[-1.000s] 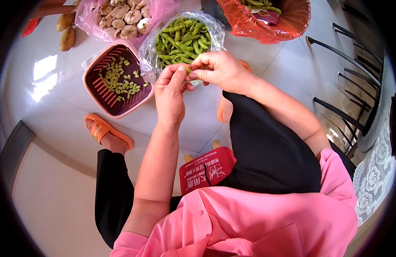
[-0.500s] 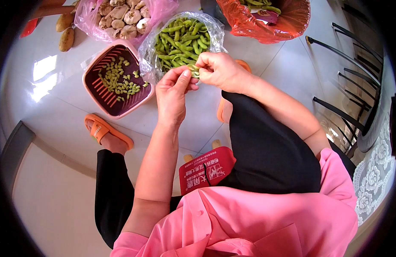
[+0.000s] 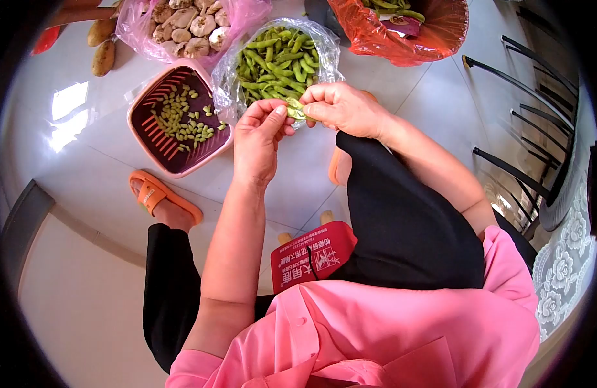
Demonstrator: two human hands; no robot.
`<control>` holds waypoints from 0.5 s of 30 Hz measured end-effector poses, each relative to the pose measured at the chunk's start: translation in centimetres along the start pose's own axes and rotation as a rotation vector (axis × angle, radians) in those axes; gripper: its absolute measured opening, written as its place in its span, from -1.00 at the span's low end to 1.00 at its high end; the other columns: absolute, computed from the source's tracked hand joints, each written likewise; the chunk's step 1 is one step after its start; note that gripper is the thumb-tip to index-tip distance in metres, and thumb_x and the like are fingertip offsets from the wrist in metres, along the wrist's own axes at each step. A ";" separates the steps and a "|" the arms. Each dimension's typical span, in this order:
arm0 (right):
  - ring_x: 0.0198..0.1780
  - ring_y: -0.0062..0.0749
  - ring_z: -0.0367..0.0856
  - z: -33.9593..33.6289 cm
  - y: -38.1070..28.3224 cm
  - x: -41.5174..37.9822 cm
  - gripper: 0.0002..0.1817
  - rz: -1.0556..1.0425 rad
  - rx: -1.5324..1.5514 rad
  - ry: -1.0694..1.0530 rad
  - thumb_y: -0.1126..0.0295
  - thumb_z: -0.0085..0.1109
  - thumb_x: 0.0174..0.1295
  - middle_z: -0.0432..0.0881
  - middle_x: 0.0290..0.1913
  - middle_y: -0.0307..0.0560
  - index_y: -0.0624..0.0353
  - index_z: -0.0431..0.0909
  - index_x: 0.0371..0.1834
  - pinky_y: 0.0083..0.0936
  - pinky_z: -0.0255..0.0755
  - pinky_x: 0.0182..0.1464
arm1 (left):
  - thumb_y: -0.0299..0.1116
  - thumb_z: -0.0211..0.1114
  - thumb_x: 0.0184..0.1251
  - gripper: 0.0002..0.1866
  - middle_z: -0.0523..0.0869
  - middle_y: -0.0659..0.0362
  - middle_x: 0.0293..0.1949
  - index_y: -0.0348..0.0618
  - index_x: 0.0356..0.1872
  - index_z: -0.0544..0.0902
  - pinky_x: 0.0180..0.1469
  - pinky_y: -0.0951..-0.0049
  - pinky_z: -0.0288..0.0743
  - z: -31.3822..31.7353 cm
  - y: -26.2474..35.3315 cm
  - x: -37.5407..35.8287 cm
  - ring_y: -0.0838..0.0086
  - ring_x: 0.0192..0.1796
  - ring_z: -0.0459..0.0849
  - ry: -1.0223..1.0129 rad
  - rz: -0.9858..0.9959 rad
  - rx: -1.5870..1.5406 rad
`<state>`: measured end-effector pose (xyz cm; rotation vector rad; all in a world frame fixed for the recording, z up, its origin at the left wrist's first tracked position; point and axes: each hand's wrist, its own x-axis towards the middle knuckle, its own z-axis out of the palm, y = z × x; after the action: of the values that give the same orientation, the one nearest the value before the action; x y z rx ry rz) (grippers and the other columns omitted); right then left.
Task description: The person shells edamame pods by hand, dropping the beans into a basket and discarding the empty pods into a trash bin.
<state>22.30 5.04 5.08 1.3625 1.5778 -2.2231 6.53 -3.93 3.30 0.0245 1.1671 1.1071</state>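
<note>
Between my two hands is a green soybean pod (image 3: 294,108), its pale inner side showing. My left hand (image 3: 261,132) pinches one end with thumb and forefinger, and my right hand (image 3: 340,110) grips the other end. Just beyond them a clear plastic bag (image 3: 329,48) holds many whole green soybean pods (image 3: 279,61). To the left stands a pink-rimmed square basket (image 3: 138,134) with dark slotted walls. Shelled green beans (image 3: 177,113) lie scattered over its bottom.
Behind the basket sits a pink bag (image 3: 133,29) of garlic bulbs (image 3: 198,26). Potatoes (image 3: 103,58) lie at far left. A red bag (image 3: 369,39) with pods stands at back right. Black metal chair legs (image 3: 524,116) are on the right. An orange slipper (image 3: 149,187) is on my left foot.
The pod is more opened out, with more of its pale inside showing. My hands have drawn slightly apart at the fingertips, the right one shifting a little to the right.
</note>
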 end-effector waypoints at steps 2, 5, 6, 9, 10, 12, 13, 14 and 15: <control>-0.37 -0.66 0.47 0.3 0.4 0.0 -0.79 -0.099 0.087 0.004 0.35 0.04 0.20 0.58 -0.44 -0.27 0.30 0.55 -0.28 -0.64 0.36 -0.27 | -0.50 0.17 0.29 -0.91 0.58 0.23 -0.38 -0.25 -0.22 0.52 -0.30 0.61 0.47 0.1 0.0 0.0 0.58 -0.36 0.56 0.003 0.005 -0.017; -0.35 -0.68 0.47 0.2 0.3 -0.1 -0.82 -0.080 0.139 -0.006 0.42 0.07 0.16 0.59 -0.40 -0.25 0.32 0.55 -0.28 -0.64 0.38 -0.25 | -0.50 0.17 0.29 -0.91 0.60 0.22 -0.39 -0.27 -0.23 0.55 -0.31 0.61 0.49 0.4 -0.3 -0.1 0.58 -0.38 0.57 0.065 0.057 0.046; -0.35 -0.68 0.47 0.2 0.4 -0.1 -0.82 -0.080 0.139 -0.005 0.42 0.07 0.16 0.59 -0.40 -0.25 0.32 0.55 -0.28 -0.64 0.38 -0.25 | -0.50 0.18 0.28 -0.92 0.62 0.21 -0.39 -0.29 -0.26 0.56 -0.34 0.62 0.50 0.4 -0.4 -0.1 0.58 -0.39 0.58 0.075 0.120 0.169; -0.35 -0.70 0.46 0.5 1.3 0.1 -0.82 -0.151 0.090 0.020 0.46 0.09 0.13 0.59 -0.41 -0.26 0.34 0.55 -0.26 -0.65 0.38 -0.26 | -0.49 0.19 0.27 -0.90 0.64 0.19 -0.40 -0.33 -0.30 0.59 -0.36 0.63 0.51 1.0 -0.7 -0.4 0.58 -0.40 0.60 0.118 0.211 0.402; -0.36 -0.70 0.45 0.5 1.7 0.3 -0.82 -0.160 0.094 0.039 0.46 0.10 0.12 0.59 -0.41 -0.25 0.34 0.56 -0.26 -0.64 0.39 -0.27 | -0.48 0.20 0.27 -0.89 0.65 0.19 -0.41 -0.34 -0.32 0.60 -0.36 0.62 0.50 1.3 -0.6 -0.6 0.58 -0.41 0.60 0.151 0.239 0.513; -0.36 -0.70 0.45 0.5 2.1 0.4 -0.82 -0.168 0.097 0.058 0.47 0.11 0.11 0.59 -0.42 -0.25 0.34 0.56 -0.26 -0.64 0.39 -0.27 | -0.45 0.20 0.28 -0.86 0.65 0.19 -0.42 -0.36 -0.28 0.59 -0.32 0.61 0.51 1.7 -0.4 -1.0 0.58 -0.40 0.61 0.154 0.268 0.644; -0.38 -0.70 0.45 0.5 2.0 0.4 -0.83 -0.149 0.082 0.084 0.46 0.12 0.11 0.59 -0.44 -0.25 0.34 0.56 -0.28 -0.63 0.39 -0.31 | -0.43 0.21 0.29 -0.82 0.66 0.18 -0.43 -0.39 -0.24 0.59 -0.29 0.60 0.51 1.8 -0.4 -1.1 0.57 -0.39 0.62 0.156 0.296 0.776; -0.41 -0.70 0.44 0.5 2.0 0.3 -0.83 -0.128 0.067 0.109 0.46 0.13 0.10 0.58 -0.46 -0.26 0.34 0.55 -0.29 -0.63 0.38 -0.34 | -0.41 0.26 0.25 -0.79 0.67 0.18 -0.39 -0.39 -0.22 0.58 -0.26 0.60 0.51 1.6 -0.6 -1.0 0.57 -0.35 0.62 0.136 0.302 0.808; -0.41 -0.70 0.44 0.5 1.9 0.2 -0.83 -0.128 0.067 0.110 0.46 0.13 0.10 0.58 -0.46 -0.26 0.34 0.55 -0.29 -0.63 0.38 -0.34 | -0.41 0.26 0.25 -0.79 0.67 0.18 -0.39 -0.39 -0.22 0.58 -0.26 0.60 0.51 1.6 -0.5 -1.0 0.57 -0.35 0.62 0.135 0.302 0.808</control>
<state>22.88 3.91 3.60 1.4649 1.6860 -2.3303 8.12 -4.06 4.49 0.7805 1.7069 0.8326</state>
